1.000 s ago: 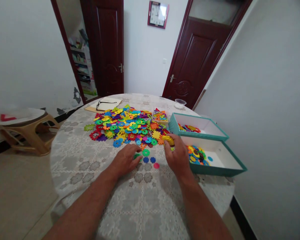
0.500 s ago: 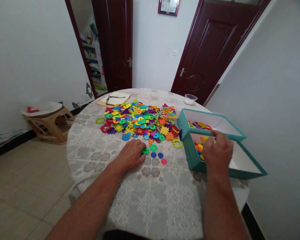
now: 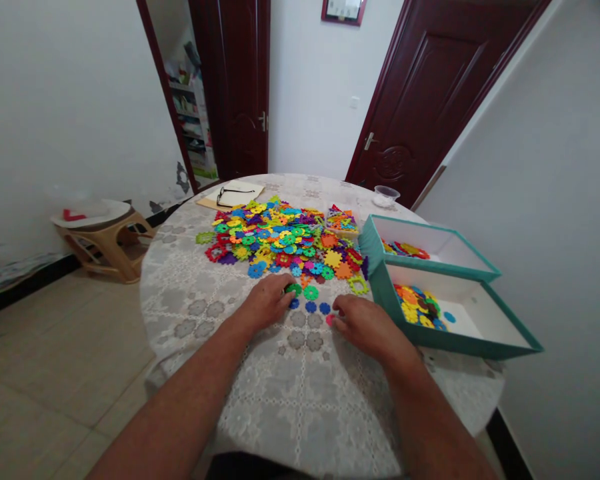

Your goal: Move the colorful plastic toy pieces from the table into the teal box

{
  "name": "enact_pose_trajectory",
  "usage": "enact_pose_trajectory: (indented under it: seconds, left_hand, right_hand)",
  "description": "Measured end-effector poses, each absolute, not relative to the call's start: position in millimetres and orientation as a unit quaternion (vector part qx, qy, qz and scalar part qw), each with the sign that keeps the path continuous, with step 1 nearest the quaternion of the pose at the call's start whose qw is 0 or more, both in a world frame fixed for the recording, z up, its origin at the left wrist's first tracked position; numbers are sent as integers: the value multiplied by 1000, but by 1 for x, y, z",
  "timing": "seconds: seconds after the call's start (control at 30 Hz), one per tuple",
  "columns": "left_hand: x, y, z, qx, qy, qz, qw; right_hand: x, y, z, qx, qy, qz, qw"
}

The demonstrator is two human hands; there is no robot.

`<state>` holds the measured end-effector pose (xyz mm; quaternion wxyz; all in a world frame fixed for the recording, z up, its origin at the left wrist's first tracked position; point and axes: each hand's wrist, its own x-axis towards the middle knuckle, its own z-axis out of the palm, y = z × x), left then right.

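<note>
My left hand point(image 3: 269, 302) rests on the tablecloth with curled fingers closed on the edge of a green notched disc point(image 3: 294, 289). A dark blue disc point(image 3: 294, 303) lies under its fingertips. Beside it are another green disc point(image 3: 311, 293) and two blue discs, one in the middle point(image 3: 311, 307) and one to the right point(image 3: 325, 309). My right hand point(image 3: 367, 325) is low over the table, thumb touching a pink disc point(image 3: 329, 320), forefinger held apart from the thumb. Its other fingers are partly hidden. Beyond both hands spreads a heap of colourful notched plastic pieces point(image 3: 275, 235).
A teal box point(image 3: 475, 346) with discs inside stands at the right, its matching half point(image 3: 460, 247) behind it. A small tub of pieces point(image 3: 342, 221), a clear bowl point(image 3: 386, 193) and eyeglasses point(image 3: 236, 192) on paper sit farther back. A stool point(image 3: 105, 243) stands left.
My right hand has come out of the teal box and moved left to the pink disc. My left hand has shifted slightly with the green disc, uncovering a blue disc. The view has tilted a little.
</note>
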<state>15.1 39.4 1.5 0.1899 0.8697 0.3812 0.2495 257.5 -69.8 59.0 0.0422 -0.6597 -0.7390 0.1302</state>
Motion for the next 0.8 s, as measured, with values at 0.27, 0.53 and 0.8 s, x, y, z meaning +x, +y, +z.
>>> enact_pose_trajectory:
  seconds: [0.27,0.53,0.8]
  left_hand:
    - [13,30,16,888,373,149,225]
    - [14,30,11,904,385,124,140]
    - [13,30,7,894,389,156,160]
  right_hand:
    - [258,-61,48,-640,-744,186,42]
    - [253,-51,41,-625,-740,190,160]
    - [255,-40,24,-647,-728,161,159]
